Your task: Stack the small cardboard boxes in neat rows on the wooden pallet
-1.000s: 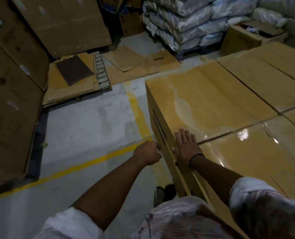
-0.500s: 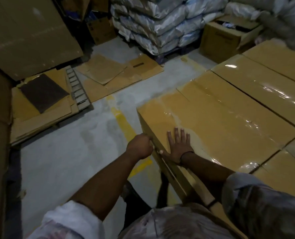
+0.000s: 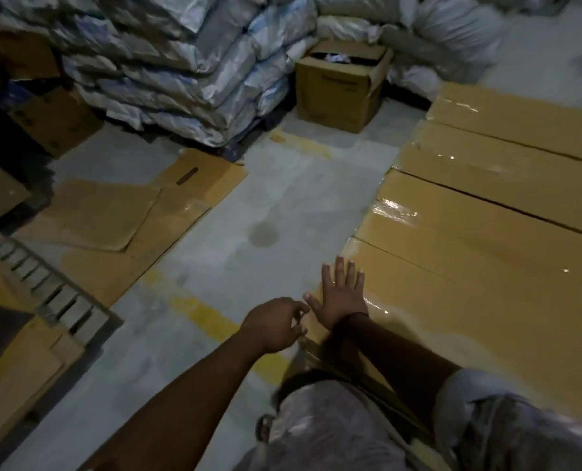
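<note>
Several long cardboard boxes lie side by side at the right, their tops shiny with clear film. My right hand [image 3: 342,297] rests flat with spread fingers on the top of the nearest box [image 3: 469,317], close to its left corner. My left hand [image 3: 274,324] hovers beside that corner with its fingers curled. Whether it pinches film or holds nothing is not visible. A second box [image 3: 486,212] and a third box [image 3: 507,151] lie behind the nearest one. No wooden pallet shows under them.
Grey sacks [image 3: 181,62] are piled at the back. Next to them stands an open cardboard box [image 3: 337,93]. Flattened cardboard sheets [image 3: 113,215] cover the floor at left, and a yellow floor line [image 3: 198,311] runs under my left arm.
The view has swung right and forward, bringing the sacks and open box closer. My right hand stays flat on the box top. My left hand has loosened from a fist at the box's side.
</note>
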{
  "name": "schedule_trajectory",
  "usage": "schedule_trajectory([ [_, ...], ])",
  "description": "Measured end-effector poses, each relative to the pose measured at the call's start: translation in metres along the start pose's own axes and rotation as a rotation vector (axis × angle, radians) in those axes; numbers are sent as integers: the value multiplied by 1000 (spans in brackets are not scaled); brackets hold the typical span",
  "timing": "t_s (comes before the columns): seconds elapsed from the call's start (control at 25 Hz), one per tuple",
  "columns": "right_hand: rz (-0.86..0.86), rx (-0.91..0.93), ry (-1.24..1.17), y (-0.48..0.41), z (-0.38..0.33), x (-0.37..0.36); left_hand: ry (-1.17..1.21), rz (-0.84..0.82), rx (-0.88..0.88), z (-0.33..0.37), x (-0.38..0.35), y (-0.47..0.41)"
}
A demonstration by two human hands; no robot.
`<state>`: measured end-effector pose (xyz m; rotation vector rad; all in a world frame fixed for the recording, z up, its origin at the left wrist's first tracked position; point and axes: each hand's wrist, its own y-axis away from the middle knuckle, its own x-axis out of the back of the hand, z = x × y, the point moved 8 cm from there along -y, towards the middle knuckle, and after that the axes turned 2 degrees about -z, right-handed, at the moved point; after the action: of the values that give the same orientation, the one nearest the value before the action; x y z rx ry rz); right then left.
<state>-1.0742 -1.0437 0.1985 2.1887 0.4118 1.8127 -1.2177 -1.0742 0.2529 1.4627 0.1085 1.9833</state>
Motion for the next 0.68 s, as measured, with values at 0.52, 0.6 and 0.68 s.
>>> schedule_trajectory([
  [0.52,-144,-586,500,-167,39,26,102,-104,-175,-182,163,-175],
  [0.6,-85,-606,681,-195,55,20,64,-169,-198,-200,192,-200],
  [0.68,-132,-477,1030,-243,66,6,-12,-190,-226,-213,234,-243],
])
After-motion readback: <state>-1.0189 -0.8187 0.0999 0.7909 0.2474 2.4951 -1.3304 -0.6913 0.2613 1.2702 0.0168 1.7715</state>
